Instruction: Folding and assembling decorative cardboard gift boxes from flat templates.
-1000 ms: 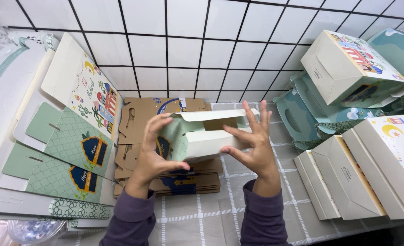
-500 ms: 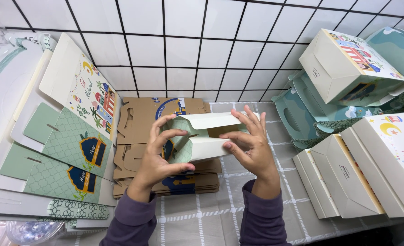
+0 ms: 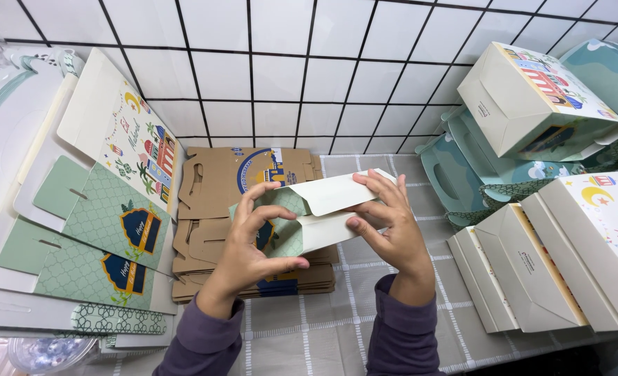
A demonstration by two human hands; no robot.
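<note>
I hold a small green patterned paper box (image 3: 309, 212) with white inner flaps between both hands, above a stack of flat brown cardboard blanks (image 3: 253, 209). My left hand (image 3: 249, 247) grips its green left side, thumb underneath. My right hand (image 3: 389, 226) holds the white flaps on the right, fingers pressing them inward. The box is partly folded, one white flap tilted up at the top.
Flat green and white printed box blanks (image 3: 93, 209) lean at the left. Folded-up boxes (image 3: 532, 104) in white and teal pile up at the right, some lying on a checked cloth (image 3: 323, 334). A white tiled wall (image 3: 288, 69) stands behind.
The box has dropped lower and closer to the brown stack. My right fingers went from spread apart to pressed on the white flaps, which are folded further in.
</note>
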